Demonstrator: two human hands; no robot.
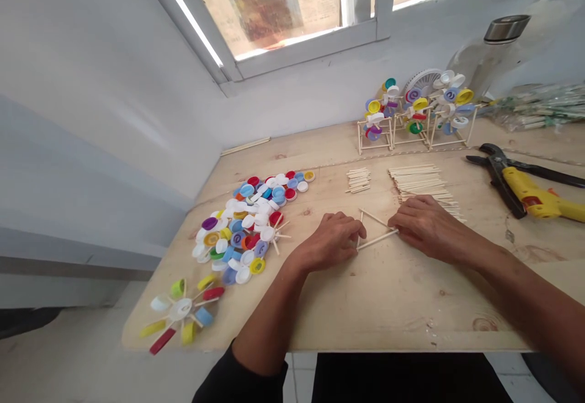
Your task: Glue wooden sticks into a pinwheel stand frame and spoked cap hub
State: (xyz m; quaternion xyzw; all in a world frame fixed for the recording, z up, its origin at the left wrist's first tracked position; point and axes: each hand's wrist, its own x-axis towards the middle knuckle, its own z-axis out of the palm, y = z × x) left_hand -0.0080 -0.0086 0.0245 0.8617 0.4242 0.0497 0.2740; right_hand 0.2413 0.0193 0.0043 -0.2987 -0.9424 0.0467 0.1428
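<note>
A triangle of thin wooden sticks [378, 240] lies flat on the wooden table [365, 305]. My left hand [333, 239] closes its fingers on the triangle's short left side. At the right corner, where two sticks meet, the fingertips of my right hand [423, 226] pinch the stick ends. Just behind my right hand spreads a pile of long sticks [418, 178], partly covered by that hand. A smaller bundle of short sticks [358, 180] sits beyond the triangle.
Colourful bottle caps [247, 226] are heaped at left, near a cap pinwheel [180, 310] by the table's edge. Finished pinwheels on stick frames [414, 119] stand at the back. Black-handled cutters [498, 171] and a yellow glue gun [539, 196] lie right. A bagged bundle [543, 107] sits behind them.
</note>
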